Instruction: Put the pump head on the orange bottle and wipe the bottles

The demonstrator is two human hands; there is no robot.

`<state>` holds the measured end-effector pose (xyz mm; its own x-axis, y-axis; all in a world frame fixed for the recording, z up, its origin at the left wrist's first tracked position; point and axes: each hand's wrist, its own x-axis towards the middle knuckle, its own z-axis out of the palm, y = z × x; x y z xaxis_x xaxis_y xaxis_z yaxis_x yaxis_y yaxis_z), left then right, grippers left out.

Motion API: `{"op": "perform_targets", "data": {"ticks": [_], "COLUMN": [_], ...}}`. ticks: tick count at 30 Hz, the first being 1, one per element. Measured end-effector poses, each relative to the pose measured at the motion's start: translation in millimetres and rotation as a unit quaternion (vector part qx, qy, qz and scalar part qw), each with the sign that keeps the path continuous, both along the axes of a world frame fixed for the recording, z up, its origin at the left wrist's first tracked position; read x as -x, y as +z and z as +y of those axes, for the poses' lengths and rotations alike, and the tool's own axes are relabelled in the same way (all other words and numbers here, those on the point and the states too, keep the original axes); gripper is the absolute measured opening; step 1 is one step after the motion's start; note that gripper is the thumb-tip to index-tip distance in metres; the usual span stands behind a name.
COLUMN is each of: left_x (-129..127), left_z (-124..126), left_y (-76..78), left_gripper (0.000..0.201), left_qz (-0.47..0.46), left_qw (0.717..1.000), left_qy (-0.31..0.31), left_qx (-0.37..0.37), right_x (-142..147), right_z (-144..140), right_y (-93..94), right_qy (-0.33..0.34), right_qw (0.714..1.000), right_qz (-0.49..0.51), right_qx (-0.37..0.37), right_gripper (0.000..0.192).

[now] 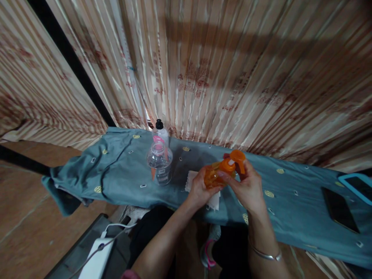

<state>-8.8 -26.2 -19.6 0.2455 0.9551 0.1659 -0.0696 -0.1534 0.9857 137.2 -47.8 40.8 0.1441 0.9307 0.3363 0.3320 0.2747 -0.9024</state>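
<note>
Behind the table a striped curtain (221,73) fills the whole background, hanging in pale pink and cream folds with a dark pole crossing it at the left. A blue-grey cloth (122,174) with small yellow and white marks covers the table, its left end drooping in loose folds toward the brown floor. On the cloth at the far right lies a dark phone (339,210), and just beyond it a second device with a light blue edge (355,186) reaches the picture's border. Left of centre stands a clear plastic bottle (159,162) with no cap, and right behind it, touching or nearly so, a smaller white bottle with a black top (160,131).

Above the near edge of the cloth, in the middle, both hands hold an orange pump bottle (216,174). The left hand (200,190) wraps around the bottle's body from the left, fingers curled tight on it. The right hand (247,185) grips the neck and orange pump head (237,157), fingers closed on them. A thin bracelet sits on the right wrist. A white tissue (214,199) lies on the cloth beneath the hands. At bottom left a white charger with cable (97,257) rests on a dark surface.
</note>
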Motion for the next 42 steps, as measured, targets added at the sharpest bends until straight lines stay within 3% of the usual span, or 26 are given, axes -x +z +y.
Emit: {"op": "perform_targets", "data": {"ticks": [3, 6, 11, 13, 17, 20, 27, 31, 35, 42], "left_x": [0, 0, 0, 0, 0, 1, 0, 0, -1, -3], "left_z": [-1, -1, -1, -1, -1, -1, 0, -1, -1, -2], "left_y": [1.1, 0.6, 0.0, 1.0, 3.5, 3.2, -1.6, -1.4, -1.4, -5.0], "left_gripper": [0.065, 0.068, 0.067, 0.066, 0.064, 0.063, 0.063, 0.065, 0.066, 0.061], "left_qz": [-0.005, -0.007, 0.009, 0.009, 0.012, 0.009, 0.001, -0.011, -0.002, -0.005], "left_qw": [1.0, 1.0, 1.0, 1.0, 1.0, 1.0, 1.0, 1.0, 1.0, 1.0], "left_qy": [0.0, 0.002, 0.009, 0.008, 0.008, 0.006, 0.006, -0.001, 0.008, 0.02], "left_qx": [0.003, 0.012, 0.019, 0.019, 0.007, 0.003, -0.005, 0.0, 0.003, 0.0], "right_x": [-7, -10, 3, 5, -7, -13, 2, -2, -7, 6], "right_z": [-3, -4, 2, 3, 1, -1, 0, 0, 3, 5], "right_y": [9.4, 14.1, 1.1, -1.3, 8.3, 14.9, 2.0, 3.1, 5.4, -9.4], "right_qy": [0.08, 0.112, -0.016, -0.03, 0.075, 0.119, 0.009, 0.038, 0.082, -0.005], "right_qw": [0.996, 0.992, 0.999, 0.998, 0.995, 0.991, 0.999, 0.998, 0.996, 1.0], "right_qz": [0.024, 0.029, 0.049, 0.057, 0.068, 0.052, 0.043, 0.042, 0.024, 0.001], "right_qx": [0.022, 0.047, 0.004, -0.007, 0.008, 0.025, -0.013, -0.007, 0.009, -0.004], "right_gripper": [0.056, 0.042, 0.041, 0.045, 0.057, 0.043, 0.033, 0.051, 0.036, 0.033]}}
